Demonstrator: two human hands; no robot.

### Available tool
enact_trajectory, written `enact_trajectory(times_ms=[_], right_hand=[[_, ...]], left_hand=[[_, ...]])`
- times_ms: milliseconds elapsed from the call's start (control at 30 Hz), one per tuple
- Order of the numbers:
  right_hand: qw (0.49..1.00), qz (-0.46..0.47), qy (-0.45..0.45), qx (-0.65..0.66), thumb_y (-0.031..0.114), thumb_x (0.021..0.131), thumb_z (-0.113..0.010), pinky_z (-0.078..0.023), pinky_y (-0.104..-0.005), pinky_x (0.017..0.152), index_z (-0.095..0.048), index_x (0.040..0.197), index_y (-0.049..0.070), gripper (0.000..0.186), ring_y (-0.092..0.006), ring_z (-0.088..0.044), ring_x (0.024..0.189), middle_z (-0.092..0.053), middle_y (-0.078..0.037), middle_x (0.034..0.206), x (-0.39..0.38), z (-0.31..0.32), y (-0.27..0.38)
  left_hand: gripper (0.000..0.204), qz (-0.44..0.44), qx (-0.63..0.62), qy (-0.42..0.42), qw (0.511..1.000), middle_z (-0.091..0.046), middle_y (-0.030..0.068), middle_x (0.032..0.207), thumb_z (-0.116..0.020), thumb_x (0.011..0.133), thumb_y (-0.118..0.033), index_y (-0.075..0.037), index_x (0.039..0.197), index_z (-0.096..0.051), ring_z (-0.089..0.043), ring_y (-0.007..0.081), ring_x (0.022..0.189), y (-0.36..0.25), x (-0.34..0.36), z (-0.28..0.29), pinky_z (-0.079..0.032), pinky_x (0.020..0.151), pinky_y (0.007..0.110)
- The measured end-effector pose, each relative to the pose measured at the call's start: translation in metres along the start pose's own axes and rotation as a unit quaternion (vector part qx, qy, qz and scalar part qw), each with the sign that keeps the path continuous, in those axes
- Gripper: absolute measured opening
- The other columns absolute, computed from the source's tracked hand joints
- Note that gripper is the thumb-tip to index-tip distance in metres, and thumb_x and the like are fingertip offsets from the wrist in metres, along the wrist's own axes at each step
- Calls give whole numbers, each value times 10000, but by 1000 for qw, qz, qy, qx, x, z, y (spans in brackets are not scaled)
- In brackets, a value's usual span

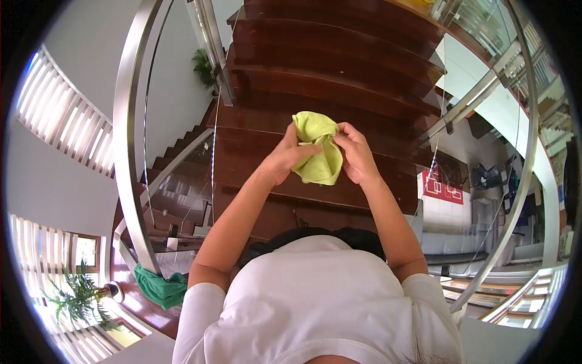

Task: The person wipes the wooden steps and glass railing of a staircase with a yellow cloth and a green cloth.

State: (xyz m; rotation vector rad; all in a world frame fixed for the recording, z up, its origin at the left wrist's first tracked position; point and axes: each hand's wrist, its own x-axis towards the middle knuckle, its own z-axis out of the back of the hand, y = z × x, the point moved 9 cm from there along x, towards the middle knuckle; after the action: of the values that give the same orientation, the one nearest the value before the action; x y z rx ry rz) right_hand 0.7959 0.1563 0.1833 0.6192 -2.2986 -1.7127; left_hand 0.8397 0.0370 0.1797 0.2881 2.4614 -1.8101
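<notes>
Two grips: left grip point(282, 159) and right grip point(359, 156). Two arms: left arm point(233, 221) and right arm point(394, 224). Two cloths: one yellow-green cloth point(326, 165) and one green cloth point(160, 287). One shirt point(315, 297). Two plants: one upper plant point(205, 69) and one lower plant point(79, 297); one pot point(116, 292) plainly seen. Two curved rails: left rail point(125, 121) and right rail point(528, 127). Two flights of stairs: the main flight point(336, 76), at least five steps, and the side flight point(194, 134), its steps too small to count reliably. At least two blinds: upper blind point(63, 115) and lower blind point(39, 252). One red panel point(444, 187). Wires point(213, 164): several, exact number unclear.
</notes>
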Motion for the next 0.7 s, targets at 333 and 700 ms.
enact_trajectory(times_ms=[333,700], right_hand=[[953,-100,-123,257,115,947,-418,-485,-414,901,-495,1090,7,195,-236,-585,962,-557,-106,1078,0,36,-67],[901,-283,-182,274,204,935,-463,-482,-414,788,-554,1091,41,242,-261,-547,892,-588,-128,1046,-21,89,-188]], left_hand=[[824,66,184,-71,978,-580,142,1048,-744,721,14,-64,1421,-317,-599,206,917,48,-7,56,-529,765,332],[755,52,-388,-380,838,-464,184,1288,-397,757,210,-91,1433,-250,-534,323,1109,182,-8,134,-494,882,486]])
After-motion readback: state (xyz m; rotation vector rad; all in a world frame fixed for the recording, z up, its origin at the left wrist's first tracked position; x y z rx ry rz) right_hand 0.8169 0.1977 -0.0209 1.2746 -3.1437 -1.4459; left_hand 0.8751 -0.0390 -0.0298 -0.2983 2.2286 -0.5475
